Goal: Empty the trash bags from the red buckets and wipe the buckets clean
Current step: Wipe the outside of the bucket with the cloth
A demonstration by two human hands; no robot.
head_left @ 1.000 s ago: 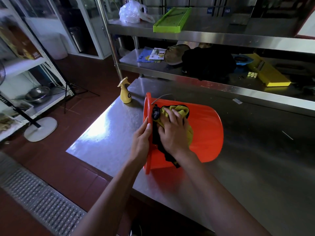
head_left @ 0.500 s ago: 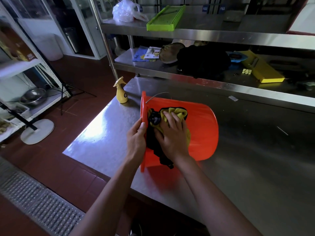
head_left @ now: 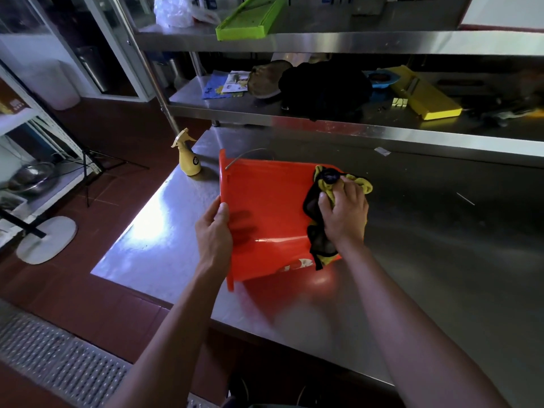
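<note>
Red bucket (head_left: pixel 265 213) on its side on the steel desk (head_left: pixel 153 231) — held at the rim, cloth at its base.

Left hand (head_left: pixel 213 234) makes the near grip: fingers curled over the bucket's rim, which faces left, so the inside is hidden and its contents cannot be told. Right hand (head_left: pixel 346 214) grips a bunched yellow-and-black cloth (head_left: pixel 321 242) against the bucket's base end, at the right; part of the cloth is covered by the fingers, and a dark round piece at its top is hard to make out. A thin wire handle (head_left: pixel 250 154) arches over the far side. Just beyond the rim stands a yellow spray bottle (head_left: pixel 188 160), apart from the bucket. Farther back — shelves with a black bundle (head_left: pixel 323 89), dim, and a green tray (head_left: pixel 250 20) cut off at the top.
</note>
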